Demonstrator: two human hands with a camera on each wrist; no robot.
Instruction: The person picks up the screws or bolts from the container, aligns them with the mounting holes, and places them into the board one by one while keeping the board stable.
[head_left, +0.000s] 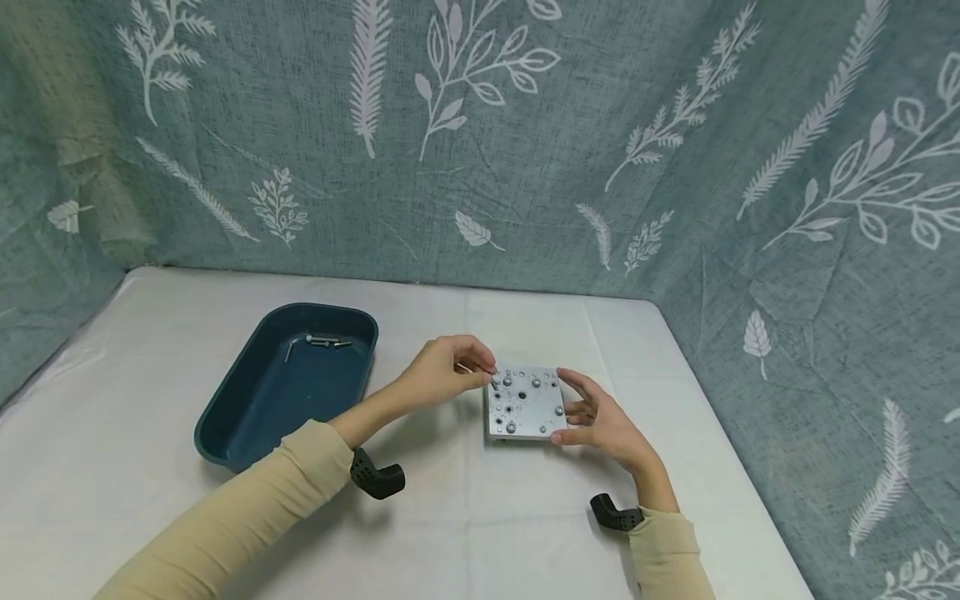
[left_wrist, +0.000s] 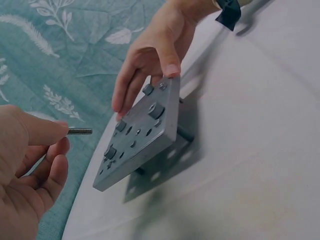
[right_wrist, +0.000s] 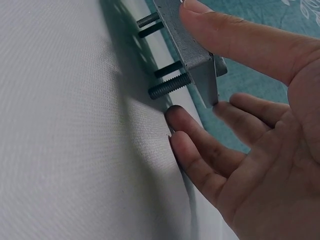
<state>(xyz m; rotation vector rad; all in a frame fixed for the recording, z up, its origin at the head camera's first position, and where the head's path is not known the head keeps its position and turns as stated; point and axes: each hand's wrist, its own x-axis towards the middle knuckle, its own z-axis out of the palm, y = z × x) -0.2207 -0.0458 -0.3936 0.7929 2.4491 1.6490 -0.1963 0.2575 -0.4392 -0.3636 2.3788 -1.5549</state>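
Observation:
Over the white table, a square metal plate (head_left: pixel 538 417) full of holes carries several socket-head bolts (left_wrist: pixel 156 110). Threaded bolt ends (right_wrist: pixel 171 86) stick out beneath it, holding it above the cloth. My left hand (head_left: pixel 444 375) pinches a small screw (left_wrist: pixel 81 131) between thumb and fingertips, its thread pointing toward the plate. In the head view this hand is at the plate's upper left corner. My right hand (head_left: pixel 607 429) grips the plate's right side, thumb (right_wrist: pixel 225 31) at the near corner and fingers spread toward the far corner.
A dark blue tray (head_left: pixel 292 425) stands left of the plate, with a few screws (head_left: pixel 322 342) and a thin bent rod (head_left: pixel 289 350) inside. Black wrist mounts (head_left: pixel 378 481) sit on both forearms. A patterned green curtain (head_left: pixel 420 208) borders the table's back and sides.

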